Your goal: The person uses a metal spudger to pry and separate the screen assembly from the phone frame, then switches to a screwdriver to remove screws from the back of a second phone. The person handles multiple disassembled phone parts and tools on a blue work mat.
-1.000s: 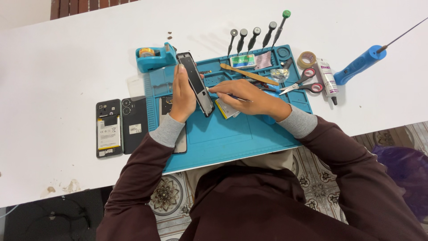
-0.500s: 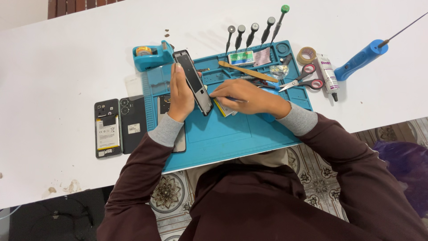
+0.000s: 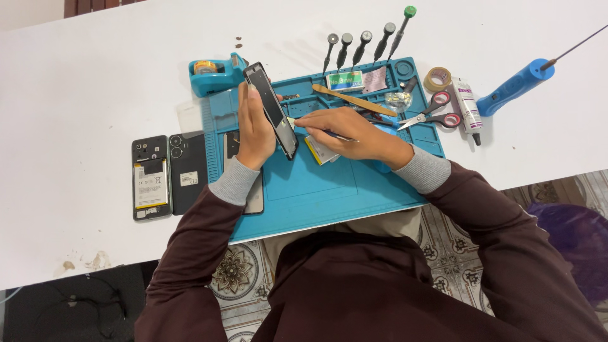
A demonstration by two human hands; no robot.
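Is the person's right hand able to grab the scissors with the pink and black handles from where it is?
Probably yes. The right hand is pinching a thin tool against the phone frame, so it is busy, but the scissors lie uncovered on the blue work mat just beside it, with nothing between them.

Matt blue rubbery work mat (image 3: 354, 183); glossy dark phone frame (image 3: 272, 109); smooth white table (image 3: 95, 76); plastic-handled metal scissors (image 3: 430, 114).
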